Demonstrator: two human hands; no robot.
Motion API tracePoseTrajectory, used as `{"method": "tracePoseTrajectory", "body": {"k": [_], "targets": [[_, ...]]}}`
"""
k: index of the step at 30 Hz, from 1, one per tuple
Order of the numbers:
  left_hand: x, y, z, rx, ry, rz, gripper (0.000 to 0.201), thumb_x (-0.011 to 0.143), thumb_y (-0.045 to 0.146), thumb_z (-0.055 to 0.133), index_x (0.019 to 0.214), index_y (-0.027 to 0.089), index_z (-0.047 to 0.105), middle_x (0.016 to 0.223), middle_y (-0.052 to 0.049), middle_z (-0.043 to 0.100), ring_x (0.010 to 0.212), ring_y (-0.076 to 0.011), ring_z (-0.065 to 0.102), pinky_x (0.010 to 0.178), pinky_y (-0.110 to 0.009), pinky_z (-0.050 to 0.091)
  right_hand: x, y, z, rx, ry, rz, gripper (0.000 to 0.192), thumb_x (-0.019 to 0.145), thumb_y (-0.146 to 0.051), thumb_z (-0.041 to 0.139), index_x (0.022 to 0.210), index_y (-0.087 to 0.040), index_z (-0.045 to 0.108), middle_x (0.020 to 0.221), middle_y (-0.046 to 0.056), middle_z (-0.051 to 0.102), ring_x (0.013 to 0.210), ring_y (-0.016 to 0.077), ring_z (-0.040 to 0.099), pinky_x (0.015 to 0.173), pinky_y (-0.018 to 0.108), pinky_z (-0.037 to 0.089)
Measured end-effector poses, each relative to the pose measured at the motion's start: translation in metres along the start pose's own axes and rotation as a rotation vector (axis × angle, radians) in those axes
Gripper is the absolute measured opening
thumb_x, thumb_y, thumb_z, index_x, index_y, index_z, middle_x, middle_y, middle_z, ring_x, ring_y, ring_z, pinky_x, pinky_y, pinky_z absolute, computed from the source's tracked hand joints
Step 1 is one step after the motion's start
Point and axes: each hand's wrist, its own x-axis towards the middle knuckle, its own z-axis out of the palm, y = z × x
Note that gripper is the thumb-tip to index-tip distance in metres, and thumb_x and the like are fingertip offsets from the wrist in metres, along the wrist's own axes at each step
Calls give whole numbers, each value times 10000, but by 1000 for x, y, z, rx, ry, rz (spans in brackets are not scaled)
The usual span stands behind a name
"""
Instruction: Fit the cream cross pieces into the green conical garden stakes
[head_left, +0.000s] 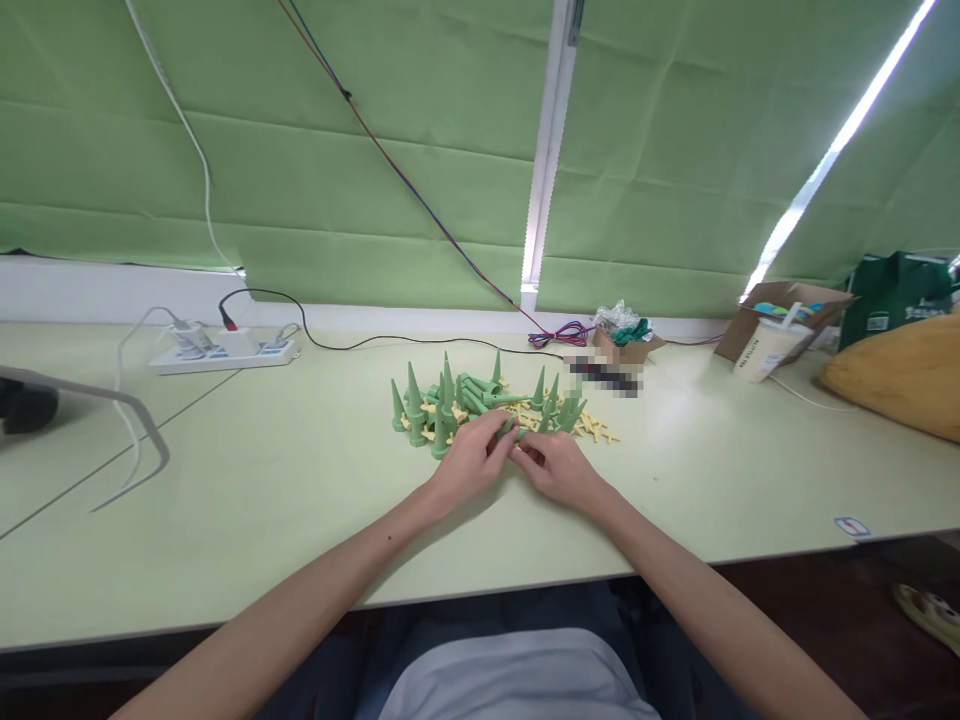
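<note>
Surface: pale green table (262,480), green curtain behind.
Writing: cup (765,350) label unreadable.
Left hand (471,458): fingers pinching a green spike (514,428).
Right hand (559,468): fingers closed on the same spike.
Behind hands: spike pile (450,400), yellow pieces (592,430).

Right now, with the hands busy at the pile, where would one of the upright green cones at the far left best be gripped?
Probably at the wider lower body of the leftmost green cone, pinched from above and from the left. It stands tip-up at the pile's open edge, apart from the left hand and right hand.
</note>
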Motion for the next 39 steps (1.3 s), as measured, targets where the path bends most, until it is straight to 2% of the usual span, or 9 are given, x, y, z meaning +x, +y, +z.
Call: {"method": "tracePoseTrajectory", "body": {"k": [3,6,12,20,23,28,32,36,39], "targets": [[0,1,1,-25,-19,31,221,960,276,437,981,188,638,887,-35,668,776,-151,591,714,-271,452,0,0,1,27,36,-7,274,904,-277,515,648,-190,475,543,-25,516,488,109,436,524,230,295],[0,2,1,-39,-65,64,265,968,292,428,971,191,673,972,-52,686,902,-176,617,792,-288,469,0,2,3,55,74,-11,200,851,-231,553,668,-188,485,557,-23,536,497,109,450,531,228,313],[-1,4,1,-36,-98,82,277,967,288,433,1049,197,681,1037,-64,689,951,-188,622,826,-305,481,-1,2,4,87,123,-33,166,834,-192,525,678,-193,469,558,-26,510,498,112,427,525,229,329],[-1,5,0,-79,-70,109,295,956,277,458,1139,215,681,1157,-69,685,1029,-206,635,886,-333,503,-1,-2,5,87,203,-62,141,813,-170,502,686,-210,455,570,-24,499,511,127,439,529,241,347],[-1,6,-1,-94,-60,91,317,955,276,460,1197,217,657,1124,-72,700,943,-192,656,809,-308,524,-1,-5,5,85,246,-66,116,801,-164,504,703,-212,464,574,-25,501,507,126,433,533,244,353],[-1,9,-4,-77,-83,59,354,970,310,439,1267,221,612,931,-51,725,788,-155,642,720,-263,499,-2,-10,6,109,278,-80,104,826,-169,492,732,-208,472,566,-33,477,496,122,416,527,242,341],[-2,9,-2,-42,-82,41,361,976,324,423,1258,200,612,911,-58,709,729,-145,614,675,-258,480,-3,-11,8,114,309,-85,128,820,-150,488,710,-207,458,550,-40,449,495,120,415,520,237,338],[-7,9,1,-59,34,64,322,948,315,477,1231,198,578,1060,-87,655,627,-107,546,586,-245,458,0,-13,3,92,315,-56,76,814,-146,481,769,-203,502,602,-13,534,522,133,467,536,243,362],[-9,11,0,-134,173,107,213,923,296,514,1103,190,554,1079,-88,593,531,-61,451,510,-225,416,6,-17,-6,86,315,-2,107,846,-215,509,742,-210,486,609,-6,560,521,137,484,538,248,371]]}}
